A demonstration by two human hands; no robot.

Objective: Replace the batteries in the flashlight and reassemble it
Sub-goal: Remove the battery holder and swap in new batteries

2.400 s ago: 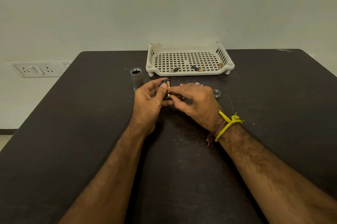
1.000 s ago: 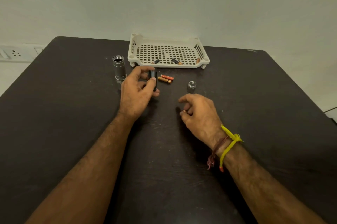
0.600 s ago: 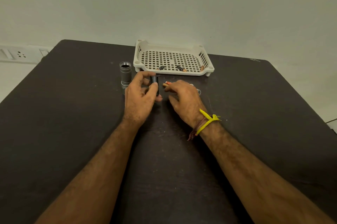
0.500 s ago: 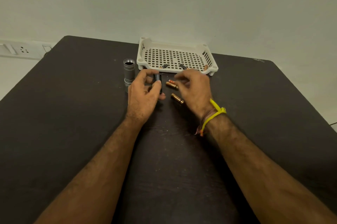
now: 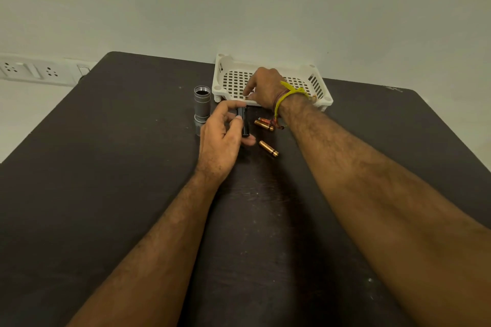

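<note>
Near: a loose battery on the dark surface. Left hand pinches the black battery holder, judged light, rigid and slick; hold its sides. Right hand reaches into the white tray; its grip cannot be told.

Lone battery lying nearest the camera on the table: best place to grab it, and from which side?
Pinch the battery across its middle from above, fingertips on its two long sides. It lies flat and slanted on the table, apart from the other batteries, with bare surface all round. The right hand is at the basket, so it is nearer.
</note>
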